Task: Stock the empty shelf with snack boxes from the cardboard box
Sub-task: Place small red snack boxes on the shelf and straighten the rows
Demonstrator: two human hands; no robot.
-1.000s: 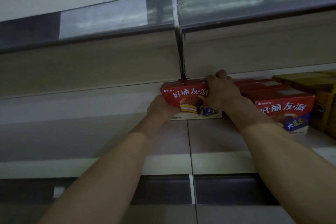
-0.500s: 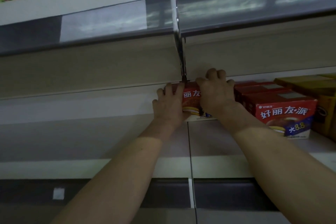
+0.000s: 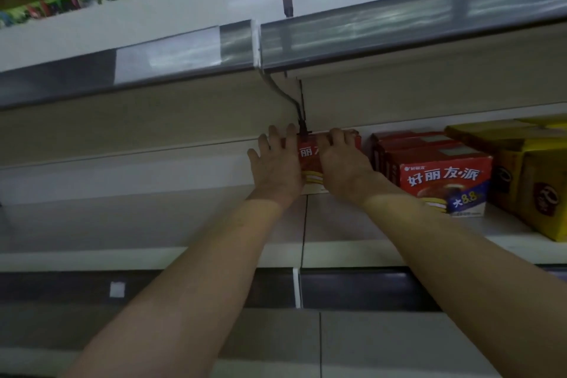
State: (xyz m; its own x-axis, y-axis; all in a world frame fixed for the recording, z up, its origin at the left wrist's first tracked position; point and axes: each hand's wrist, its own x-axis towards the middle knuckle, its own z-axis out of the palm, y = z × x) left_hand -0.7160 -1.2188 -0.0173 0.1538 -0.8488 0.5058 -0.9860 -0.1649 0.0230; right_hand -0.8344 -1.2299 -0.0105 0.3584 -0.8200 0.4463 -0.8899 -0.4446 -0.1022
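Pale shelf (image 3: 153,224), dim light. One red box (image 3: 308,156) deep at centre, between two hands. Left hand (image 3: 276,169): fingers straight, spread, flat on box front. Right hand (image 3: 343,166): fingers curled over box top. At its 3 o'clock, apart: row of three more red boxes (image 3: 441,178). Further same way: at least two yellow boxes (image 3: 546,199).

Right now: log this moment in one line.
step: seating red snack box on shelf | left hand: flat on its front | right hand: curled over its top | stocked red boxes: apart, rightward
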